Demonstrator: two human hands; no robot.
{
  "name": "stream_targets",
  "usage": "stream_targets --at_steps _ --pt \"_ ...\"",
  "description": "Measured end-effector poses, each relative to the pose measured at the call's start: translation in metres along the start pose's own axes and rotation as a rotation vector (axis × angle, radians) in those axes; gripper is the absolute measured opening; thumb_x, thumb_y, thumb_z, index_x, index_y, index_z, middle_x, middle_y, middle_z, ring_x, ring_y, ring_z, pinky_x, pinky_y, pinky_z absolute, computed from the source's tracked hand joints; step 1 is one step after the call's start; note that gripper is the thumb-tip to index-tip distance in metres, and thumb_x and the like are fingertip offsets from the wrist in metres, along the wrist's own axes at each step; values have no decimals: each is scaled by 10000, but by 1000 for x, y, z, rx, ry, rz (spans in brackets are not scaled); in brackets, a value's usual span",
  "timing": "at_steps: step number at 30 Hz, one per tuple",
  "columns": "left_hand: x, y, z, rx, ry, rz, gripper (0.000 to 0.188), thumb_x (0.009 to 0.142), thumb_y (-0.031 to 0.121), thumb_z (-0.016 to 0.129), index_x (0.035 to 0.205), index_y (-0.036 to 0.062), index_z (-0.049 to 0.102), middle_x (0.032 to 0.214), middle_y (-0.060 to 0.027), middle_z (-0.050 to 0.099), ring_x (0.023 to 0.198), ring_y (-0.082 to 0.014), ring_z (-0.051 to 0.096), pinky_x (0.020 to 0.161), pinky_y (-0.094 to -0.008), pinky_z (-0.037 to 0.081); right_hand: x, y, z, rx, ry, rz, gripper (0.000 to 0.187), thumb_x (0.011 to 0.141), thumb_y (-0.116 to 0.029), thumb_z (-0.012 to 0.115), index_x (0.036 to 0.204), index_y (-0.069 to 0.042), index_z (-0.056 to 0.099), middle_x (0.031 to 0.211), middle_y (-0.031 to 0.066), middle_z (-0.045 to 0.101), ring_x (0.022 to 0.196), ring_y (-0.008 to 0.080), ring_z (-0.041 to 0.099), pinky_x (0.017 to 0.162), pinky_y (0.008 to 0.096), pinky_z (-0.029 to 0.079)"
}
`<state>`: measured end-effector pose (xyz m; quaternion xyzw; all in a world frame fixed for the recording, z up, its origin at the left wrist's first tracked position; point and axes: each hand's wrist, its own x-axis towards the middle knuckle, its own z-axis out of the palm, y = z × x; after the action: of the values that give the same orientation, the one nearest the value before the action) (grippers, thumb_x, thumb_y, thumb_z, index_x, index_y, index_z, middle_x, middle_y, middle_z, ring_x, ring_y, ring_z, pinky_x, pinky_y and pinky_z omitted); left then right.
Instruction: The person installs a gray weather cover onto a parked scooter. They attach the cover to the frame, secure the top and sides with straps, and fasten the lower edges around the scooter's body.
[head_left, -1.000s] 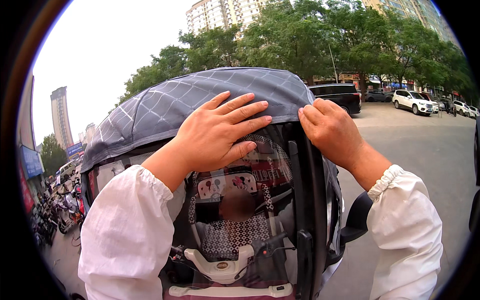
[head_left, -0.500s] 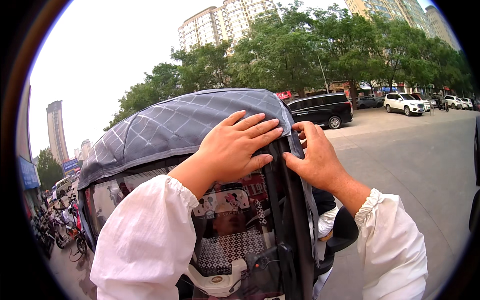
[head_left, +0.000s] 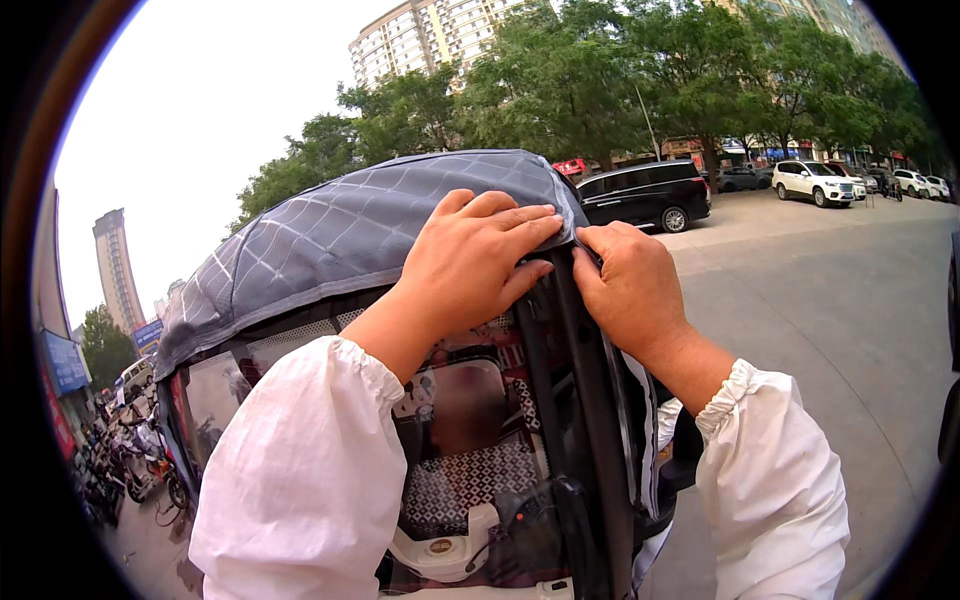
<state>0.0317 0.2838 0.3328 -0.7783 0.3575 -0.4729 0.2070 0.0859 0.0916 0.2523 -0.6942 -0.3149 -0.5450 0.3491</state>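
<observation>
A grey quilted canopy cover with pale crossing lines is stretched over the roof of a small enclosed vehicle. My left hand lies over the cover's front right corner. Its fingers are bent on the fabric and its thumb is below the hem, gripping the edge. At the same corner my right hand pinches the cover's edge between thumb and fingers, at the top of a black post. The exact spot in its grip is partly hidden. Below my hands is a clear window, with white handlebars behind it.
A black van stands on the paved lot, beyond the vehicle on the right. Farther off is a white SUV below green trees. Parked scooters line the left side.
My left hand's fingers have gone from stretched flat to bent at the corner. My right hand has closed in on the cover's edge. The canopy sits slightly higher in view.
</observation>
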Motion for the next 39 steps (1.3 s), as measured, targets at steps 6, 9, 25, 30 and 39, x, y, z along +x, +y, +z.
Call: stream_targets --at_steps 6,9,25,30,39 --pt "13 -1 13 -167 235 -47 158 798 100 741 950 80 707 931 -66 691 934 -293 657 846 -408 529 -21 -12 4 -12 33 -148 454 870 -98 657 1262 126 605 997 206 578 968 365 595 851 437 509" --pt "17 3 20 -164 292 -33 112 787 81 739 891 64 703 883 -63 683 881 -293 659 793 -409 539 -24 -8 8 -53 32 -157 494 870 -97 656 1298 136 576 1018 212 579 981 375 591 871 436 509" --pt "-7 3 8 -46 -8 23 459 954 230 602 1384 69 618 1471 -91 585 1390 -255 514 1172 -456 369 14 -1 -7 10 -84 73 264 872 -78 638 1118 11 671 1012 210 672 948 395 667 842 469 539" --pt "-4 3 10 -40 -15 53 439 975 249 601 1383 90 625 1470 -68 590 1390 -249 513 1171 -458 366 22 15 -10 15 -15 -77 110 894 -95 659 920 8 689 905 196 666 868 393 661 778 475 528" --pt "14 15 23 -84 335 -86 231 787 150 773 996 95 691 935 -66 665 939 -278 663 804 -425 555 7 -6 -10 145 -10 45 190 856 -97 699 984 42 723 915 213 687 855 386 670 790 472 534"
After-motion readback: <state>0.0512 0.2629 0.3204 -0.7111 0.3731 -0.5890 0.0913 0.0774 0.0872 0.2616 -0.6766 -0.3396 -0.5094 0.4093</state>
